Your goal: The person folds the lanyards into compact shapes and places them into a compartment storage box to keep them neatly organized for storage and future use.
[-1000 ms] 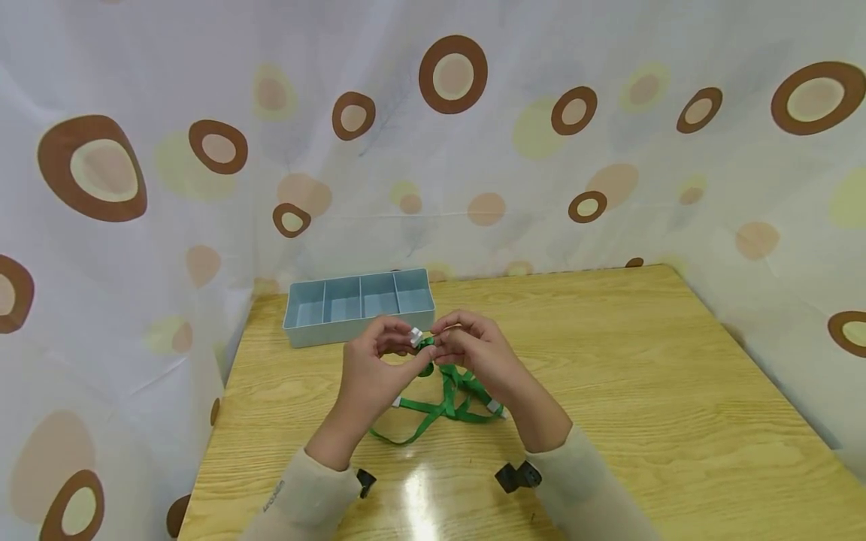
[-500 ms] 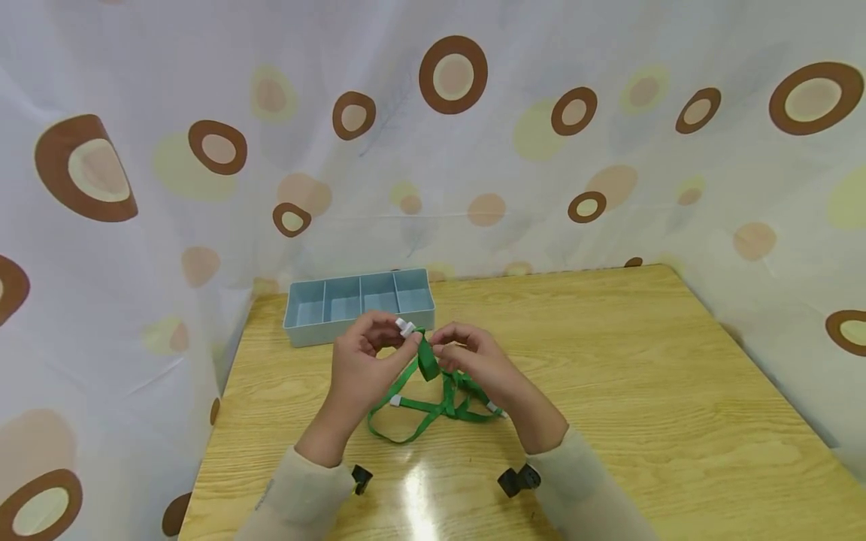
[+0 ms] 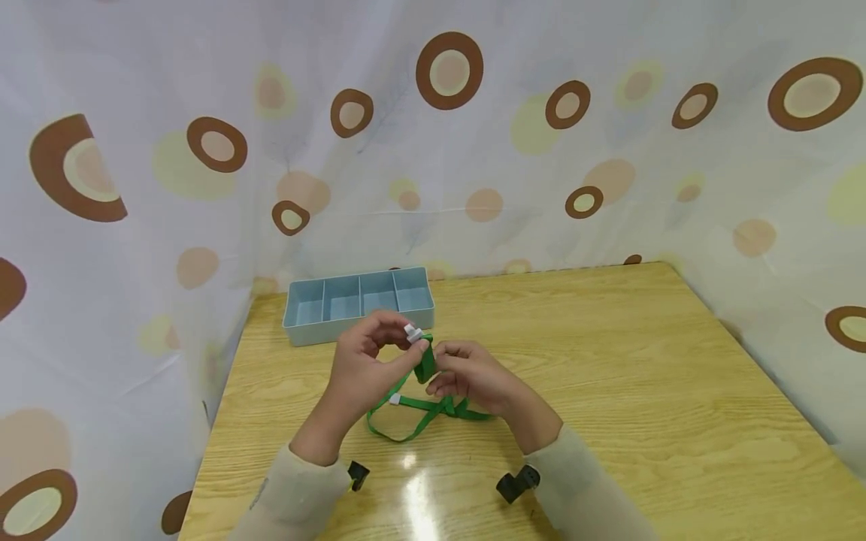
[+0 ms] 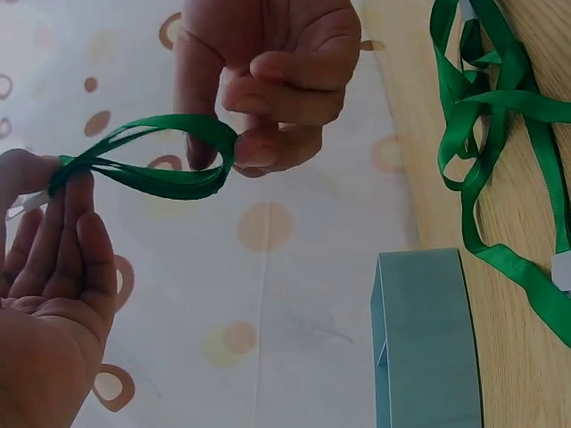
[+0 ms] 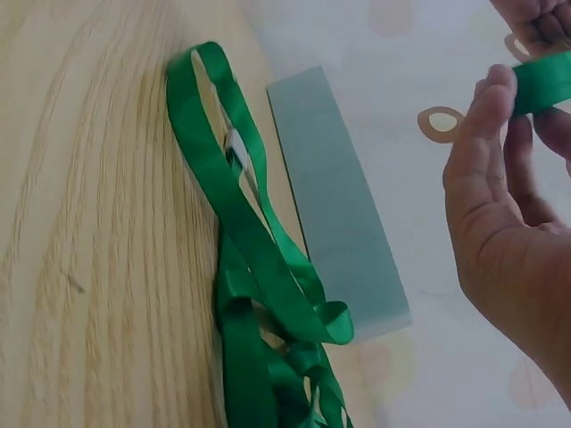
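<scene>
In the head view my left hand (image 3: 368, 368) pinches a folded green lanyard (image 3: 424, 364) near its white plastic clip (image 3: 413, 333), above the table. The left wrist view shows the lanyard's layers gathered into a long loop (image 4: 183, 183). At the loop's far end my right hand (image 3: 476, 379) holds the band between its fingertips, one finger lying behind or inside the loop. More green lanyard (image 3: 416, 404) lies loosely tangled on the table below the hands, with a white fitting (image 3: 395, 400); the right hand covers part of it.
A light blue tray (image 3: 314, 333) with several compartments stands at the table's back left. Patterned cloth (image 3: 487, 165) hangs behind and beside the wooden table (image 3: 643, 391). Dark devices (image 3: 517, 485) sit at both wrists.
The left hand shifted left, then slightly back right, with the lanyard, whose band now hangs as a clear folded loop. The right hand has moved a little lower, its fingers spread along the loop.
</scene>
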A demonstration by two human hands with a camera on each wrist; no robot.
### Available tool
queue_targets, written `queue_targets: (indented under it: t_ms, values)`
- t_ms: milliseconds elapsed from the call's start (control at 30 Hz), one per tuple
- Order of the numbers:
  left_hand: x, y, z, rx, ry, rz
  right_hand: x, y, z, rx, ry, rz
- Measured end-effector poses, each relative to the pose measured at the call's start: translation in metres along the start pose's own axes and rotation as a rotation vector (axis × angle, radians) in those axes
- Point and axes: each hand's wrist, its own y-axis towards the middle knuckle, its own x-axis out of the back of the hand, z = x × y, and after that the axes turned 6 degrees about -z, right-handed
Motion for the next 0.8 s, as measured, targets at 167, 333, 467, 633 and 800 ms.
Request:
queue_targets:
  t_ms: [167, 333, 467, 633, 800]
  values:
    - [0.002, 0.001, -0.001, -0.04, -0.026, 0.053, 0.004, 0.002, -0.003, -0.096, 0.096, 0.079]
    - [0.004, 0.001, 0.0, -0.047, -0.04, 0.112, 0.008, -0.004, 0.001, 0.13, -0.001, -0.009]
    - [0.004, 0.0, 0.001, -0.03, -0.033, 0.138, 0.005, -0.01, 0.013, 0.476, -0.146, -0.077]
    - [0.004, -0.001, 0.003, 0.015, -0.029, 0.15, -0.006, -0.014, 0.025, 0.66, -0.235, -0.052]
    - [0.004, -0.004, 0.003, 0.055, -0.029, 0.158, -0.011, -0.015, 0.021, 0.683, -0.31, -0.134]
